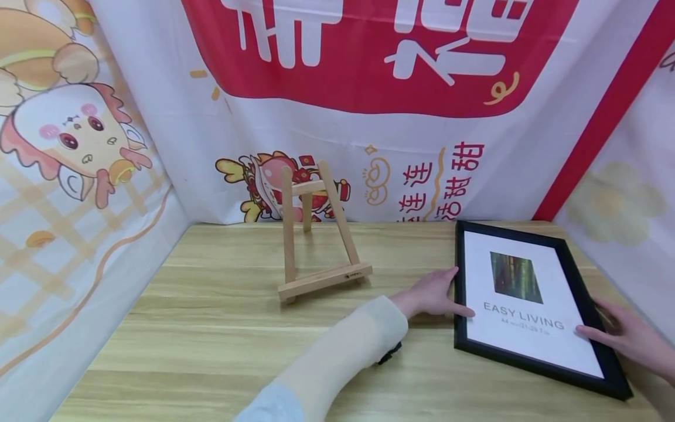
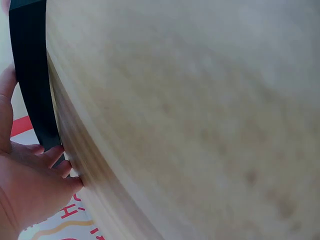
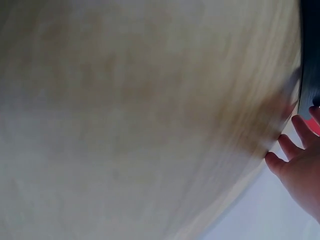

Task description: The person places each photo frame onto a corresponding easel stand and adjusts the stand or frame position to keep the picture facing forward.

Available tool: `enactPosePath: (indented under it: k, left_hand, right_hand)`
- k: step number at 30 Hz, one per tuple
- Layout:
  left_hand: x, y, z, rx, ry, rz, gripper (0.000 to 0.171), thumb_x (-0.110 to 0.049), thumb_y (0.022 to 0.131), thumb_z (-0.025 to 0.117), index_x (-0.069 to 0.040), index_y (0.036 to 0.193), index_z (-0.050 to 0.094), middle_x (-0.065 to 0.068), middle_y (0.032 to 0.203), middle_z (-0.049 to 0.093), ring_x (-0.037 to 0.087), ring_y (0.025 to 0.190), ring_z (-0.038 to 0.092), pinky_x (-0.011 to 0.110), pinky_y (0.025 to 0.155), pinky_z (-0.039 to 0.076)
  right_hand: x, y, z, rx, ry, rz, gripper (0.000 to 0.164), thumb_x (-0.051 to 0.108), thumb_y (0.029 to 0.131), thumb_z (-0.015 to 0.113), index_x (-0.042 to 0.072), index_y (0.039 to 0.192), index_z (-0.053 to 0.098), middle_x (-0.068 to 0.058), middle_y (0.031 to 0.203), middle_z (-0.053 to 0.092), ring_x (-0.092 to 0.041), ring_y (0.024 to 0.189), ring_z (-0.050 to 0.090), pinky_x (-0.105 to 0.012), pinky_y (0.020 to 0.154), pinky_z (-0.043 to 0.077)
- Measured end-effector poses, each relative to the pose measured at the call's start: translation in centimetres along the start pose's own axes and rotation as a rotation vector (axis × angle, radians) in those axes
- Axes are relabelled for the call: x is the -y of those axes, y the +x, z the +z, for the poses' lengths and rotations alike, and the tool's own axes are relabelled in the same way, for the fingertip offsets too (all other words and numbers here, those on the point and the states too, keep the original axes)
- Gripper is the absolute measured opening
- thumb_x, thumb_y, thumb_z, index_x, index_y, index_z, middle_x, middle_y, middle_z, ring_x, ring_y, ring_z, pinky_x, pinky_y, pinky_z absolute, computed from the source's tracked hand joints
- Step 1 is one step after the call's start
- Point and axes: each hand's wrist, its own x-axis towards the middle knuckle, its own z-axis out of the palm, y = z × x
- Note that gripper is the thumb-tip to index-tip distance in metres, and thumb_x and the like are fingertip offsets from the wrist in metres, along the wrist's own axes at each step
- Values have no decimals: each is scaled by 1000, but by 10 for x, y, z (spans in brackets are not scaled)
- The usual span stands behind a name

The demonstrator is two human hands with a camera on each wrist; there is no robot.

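A black picture frame lies face up at the right of the table, with a white sheet inside that reads "EASY LIVING" under a small dark picture. My left hand holds its left edge, thumb over the front and fingers along the outer side. On the opposite edge, my right hand grips the frame, its thumb across the front border. In both wrist views, fingertips of the left hand and right hand meet the tabletop beside the frame's dark side. A small wooden easel stands left of the frame.
The light wood-grain table meets a printed cloth backdrop at the back. Cloth walls with cartoon prints rise at the left and right. A small black item shows under the left forearm.
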Motion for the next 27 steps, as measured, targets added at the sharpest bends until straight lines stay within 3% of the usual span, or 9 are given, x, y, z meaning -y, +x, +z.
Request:
enactPosePath:
  k: [7, 18, 27]
  left_hand:
    - [0, -1, -3, 7, 1, 2, 101, -61, 77, 72, -22, 156, 22, -10, 157, 26, 5, 140, 24, 23, 112, 25]
    - [-2, -8, -6, -39, -15, 49, 94, -58, 77, 75, -18, 152, 33, -6, 152, 36, 10, 138, 30, 26, 112, 27]
    - [-6, -11, -4, -42, -45, -27, 94, -53, 75, 79, -20, 151, 36, -8, 152, 36, 10, 139, 29, 27, 112, 26]
  right_hand:
    - [0, -1, 0, -6, 30, -1, 95, 41, 94, 63, -23, 140, 11, -52, 132, 21, -67, 123, 16, -78, 94, 19]
    - [1, -3, -1, 6, 62, 35, 95, 45, 94, 61, -21, 142, 12, -51, 135, 17, -66, 127, 8, -78, 95, 16]
    - [3, -5, -2, 100, 191, 154, 107, 57, 91, 58, -15, 145, -1, -48, 141, 5, -65, 129, -1, -78, 96, 13]
